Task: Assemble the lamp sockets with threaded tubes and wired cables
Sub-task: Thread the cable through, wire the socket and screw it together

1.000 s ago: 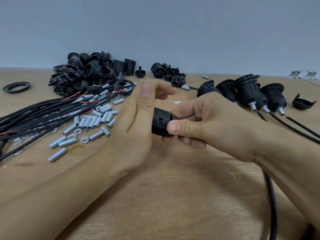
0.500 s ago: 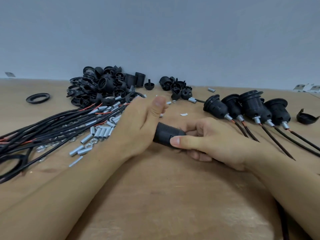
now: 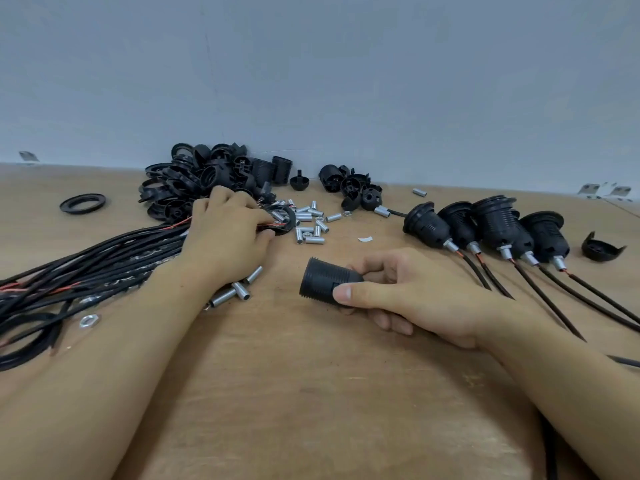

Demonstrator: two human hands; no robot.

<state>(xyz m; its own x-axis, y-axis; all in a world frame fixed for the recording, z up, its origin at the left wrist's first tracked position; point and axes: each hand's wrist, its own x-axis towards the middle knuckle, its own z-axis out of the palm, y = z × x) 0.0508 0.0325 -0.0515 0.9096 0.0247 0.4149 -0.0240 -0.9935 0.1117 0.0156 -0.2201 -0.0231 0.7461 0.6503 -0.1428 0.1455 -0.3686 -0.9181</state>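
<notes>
My right hand (image 3: 408, 299) grips a black threaded lamp socket body (image 3: 322, 280) just above the wooden table (image 3: 311, 393), its open end pointing left. My left hand (image 3: 225, 233) reaches forward to the edge of the parts pile, fingers and thumb pinching a black ring (image 3: 286, 216) that lies among red wire ends. Short silver threaded tubes (image 3: 310, 223) are scattered just right of that hand, and a few more tubes (image 3: 239, 289) lie by my left wrist. A bundle of black wired cables (image 3: 86, 265) runs off to the left.
A heap of black socket parts (image 3: 207, 178) sits at the back by the grey wall, with a smaller group (image 3: 353, 188) to its right. Several assembled sockets with cables (image 3: 485, 223) line the right side. A loose ring (image 3: 82, 203), a cap (image 3: 601, 247) and a nut (image 3: 89, 320) lie about.
My left hand let go of the socket body and moved forward and left to the ring by the pile. The right hand keeps the socket, now lower and further right.
</notes>
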